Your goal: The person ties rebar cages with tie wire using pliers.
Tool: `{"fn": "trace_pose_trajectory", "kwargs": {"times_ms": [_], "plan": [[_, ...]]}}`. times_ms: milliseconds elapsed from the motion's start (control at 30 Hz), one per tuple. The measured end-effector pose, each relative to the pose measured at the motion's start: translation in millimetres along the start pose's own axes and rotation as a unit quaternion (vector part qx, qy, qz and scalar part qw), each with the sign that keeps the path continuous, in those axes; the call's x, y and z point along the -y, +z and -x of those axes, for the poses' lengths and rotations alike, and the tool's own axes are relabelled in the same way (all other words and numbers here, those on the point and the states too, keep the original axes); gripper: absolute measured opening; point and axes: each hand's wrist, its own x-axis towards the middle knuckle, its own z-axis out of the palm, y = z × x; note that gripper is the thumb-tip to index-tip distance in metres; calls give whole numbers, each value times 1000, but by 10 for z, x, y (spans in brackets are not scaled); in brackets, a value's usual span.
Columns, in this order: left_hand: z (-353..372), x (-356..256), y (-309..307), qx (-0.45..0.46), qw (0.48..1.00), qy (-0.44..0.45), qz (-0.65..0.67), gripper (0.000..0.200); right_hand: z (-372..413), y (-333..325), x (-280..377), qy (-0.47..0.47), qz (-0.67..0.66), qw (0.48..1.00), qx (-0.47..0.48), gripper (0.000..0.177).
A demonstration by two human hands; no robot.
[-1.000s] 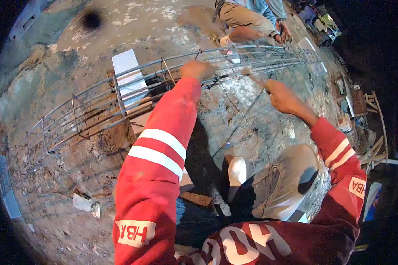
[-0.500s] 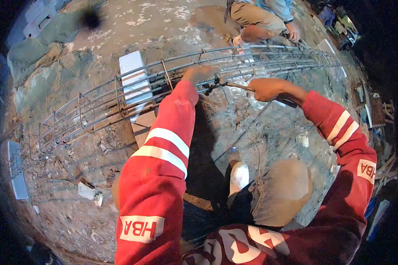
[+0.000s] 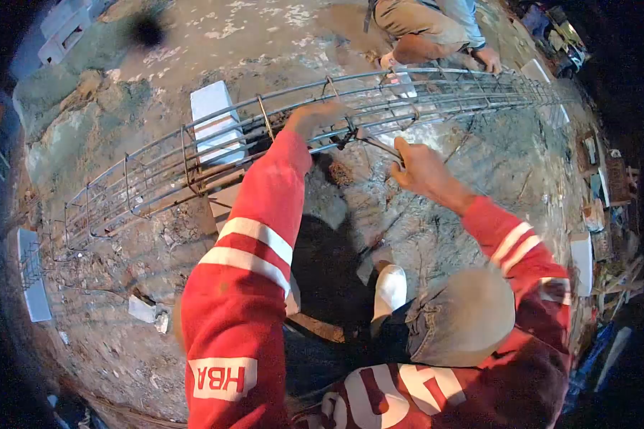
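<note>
A long rebar cage (image 3: pixel 157 168) of thin bars and square stirrups crosses the view from left to right. My left hand (image 3: pixel 318 116) is closed over its bars near the middle, its fingertips partly blurred. Just beside it, a dark joint (image 3: pixel 345 138) shows on the near bar. From that joint a slim pincers-like metal tool (image 3: pixel 381 146) slants down to my right hand (image 3: pixel 423 170), which grips its end between thumb and fingers. The tool's tip is too small to make out against the joint.
White blocks (image 3: pixel 216 118) stand under the cage; another white block (image 3: pixel 34 286) is at far left. A co-worker's hand (image 3: pixel 488 58) is near the cage's far right part. Scrap wood (image 3: pixel 626 279) lies along the right. The ground (image 3: pixel 122 264) is rough, with loose rubble.
My right hand has turned over and its forearm has swung down, with the tool now slanting more steeply. My left hand stays at the cage. The co-worker's hand has shifted slightly right.
</note>
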Motion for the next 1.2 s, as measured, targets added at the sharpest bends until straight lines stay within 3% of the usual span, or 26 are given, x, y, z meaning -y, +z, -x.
{"fn": "trace_pose_trajectory", "kwargs": {"times_ms": [67,133,233,333,367,400,433,467,500,533,600,633,667,700,733,767,800,833,900,967,1000,1033,1067,1100,1200], "plan": [[410,-412,183,-66,997,-40,-8,64,1,523,-152,32,-11,998,-53,26],[454,-451,189,-61,997,-55,-8,65,-90,901,-266,75,-32,987,-139,32],[395,-315,138,-46,997,-55,14,69,-21,950,-263,43,-27,982,-181,28],[474,-406,115,-36,999,-27,11,71,277,1117,-57,109,-95,980,-139,25],[518,-455,154,-26,1000,-13,-10,72,276,910,148,105,-97,980,-136,25],[500,-504,199,-44,994,-92,25,71,313,652,361,161,-335,928,-36,22],[517,-514,225,-43,994,-93,26,71,330,471,495,208,-547,808,64,19],[532,-527,225,-43,997,-68,15,71,335,524,416,206,-546,810,63,19],[566,-537,209,-45,998,-42,5,71,342,677,241,194,-629,741,135,21],[539,-423,204,-51,997,49,10,69,345,858,27,180,-700,660,206,25],[521,-438,225,-78,997,27,10,68,372,1045,-260,155,-802,466,340,34],[507,-428,250,-100,995,-1,7,66,361,929,-201,162,-798,469,341,34],[489,-405,252,-98,995,3,15,66,331,732,-72,155,-651,700,251,37],[458,-390,223,-72,997,10,12,67,322,602,0,133,-447,873,143,41],[418,-377,182,-48,999,17,9,69,355,524,-7,122,-322,933,102,42],[387,-358,160,-23,999,24,6,70,410,427,32,125,-314,935,107,42],[333,-286,177,-22,999,27,13,70,464,236,169,113,-123,986,12,38],[244,-175,215,-70,996,32,34,67,507,64,309,94,73,989,-85,34],[29,18,232,-170,981,44,76,62,469,-115,345,96,106,986,-82,24],[65,-34,201,-134,988,62,54,59,442,-124,169,81,60,995,25,18],[323,-280,252,-116,992,-16,40,61,478,-59,184,81,65,994,30,18],[496,-439,253,-101,990,-91,21,63,487,22,205,179,-332,912,159,20],[-362,211,21,-6,997,-19,70,64,448,104,210,239,-665,659,257,22],[-451,293,-49,-17,997,-12,68,64,406,202,138,229,-661,667,258,22],[-662,337,47,-99,991,87,25,59,504,463,-175,208,-740,571,289,27]]}}
